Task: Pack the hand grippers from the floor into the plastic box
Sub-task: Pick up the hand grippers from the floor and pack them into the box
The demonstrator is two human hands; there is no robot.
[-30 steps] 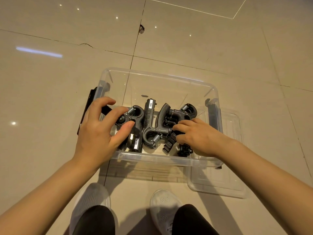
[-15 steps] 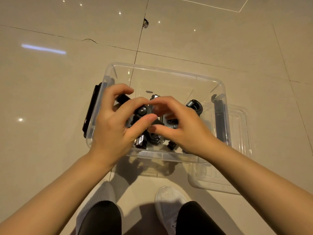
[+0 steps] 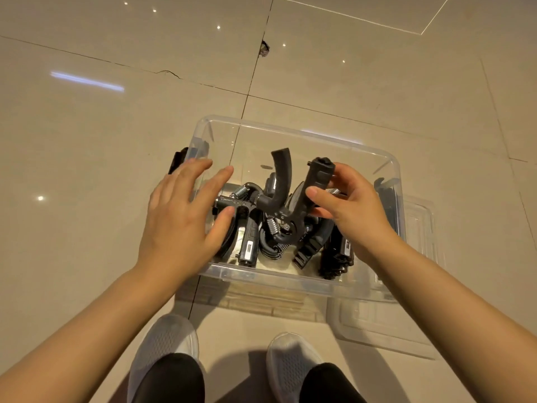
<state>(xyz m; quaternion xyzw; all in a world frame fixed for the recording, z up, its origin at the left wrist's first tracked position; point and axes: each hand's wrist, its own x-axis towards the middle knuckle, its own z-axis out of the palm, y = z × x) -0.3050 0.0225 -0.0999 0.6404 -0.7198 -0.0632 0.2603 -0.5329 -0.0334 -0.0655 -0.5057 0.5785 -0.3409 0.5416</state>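
— Above the plastic box [image 3: 293,132], toward its right half: one hand gripper [image 3: 293,205] held up, handles pointing away, spring end down. Pinched by right hand [image 3: 345,207], thumb and fingers curled round one handle.
— And over the box's left half?
— Left hand [image 3: 186,216], fingers spread and straight, gripping nothing; hovering over or perhaps touching the packed pieces (contact not clear).
— Step in hand?
— Rearranging inside the box, by the look of it. None seen lying on the floor outside the box, so likely near the end.
— Next move?
— Probably turning the lifted piece flat and nesting it into a gap, far side of the box being bare. Springs and handles tangle easily; lowering calls for care.
— Count?
— Hand grippers: one lifted, about four lying in the box's near half (overlapping, exact count uncertain). Box: one. Clear lid [image 3: 406,324]: one, on the floor partly under the box's right side. Shoes [image 3: 165,341]: two, near side of the box.
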